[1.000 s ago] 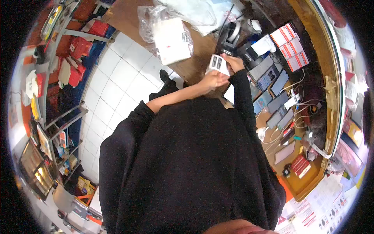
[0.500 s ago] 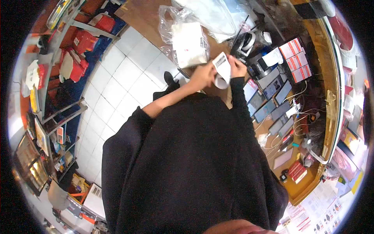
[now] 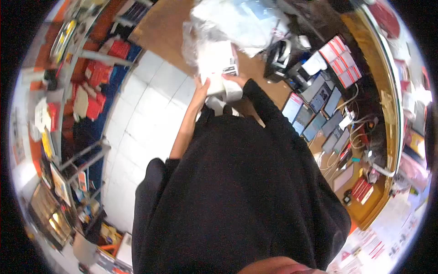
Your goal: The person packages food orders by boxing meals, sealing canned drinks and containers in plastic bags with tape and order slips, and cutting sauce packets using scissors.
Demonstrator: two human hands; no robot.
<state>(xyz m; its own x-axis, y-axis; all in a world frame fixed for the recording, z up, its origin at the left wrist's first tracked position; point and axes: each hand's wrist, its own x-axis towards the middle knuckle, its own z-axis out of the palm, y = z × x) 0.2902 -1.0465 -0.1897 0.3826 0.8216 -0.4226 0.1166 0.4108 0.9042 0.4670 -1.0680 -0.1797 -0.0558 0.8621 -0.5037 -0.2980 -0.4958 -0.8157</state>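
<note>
A white package [image 3: 213, 57], boxy and partly in clear plastic, lies at the near edge of the brown table. My left hand [image 3: 199, 93] grips its near left corner, thumb on top, the other fingers mostly hidden. At the near right corner is my right hand [image 3: 235, 80], its fingers closed on a white paper strip [image 3: 233, 93] that curls down below it. A printed black barcode patch [image 3: 232, 71] shows beside those fingers; whether it belongs to the strip or the package I cannot tell.
Clear plastic bags [image 3: 242, 23] are heaped behind the package. To the right stand a black device [image 3: 299, 75], several phones [image 3: 315, 125] with white cables, and stacked red-and-white boxes [image 3: 341, 60]. Shelves with red packets [image 3: 98, 73] line the left, beyond the white tiled floor [image 3: 146, 118].
Both hands have moved left with the paper strip, from beside the package onto its near edge. My left hand has gone to the package's left corner. The view has shifted slightly.
</note>
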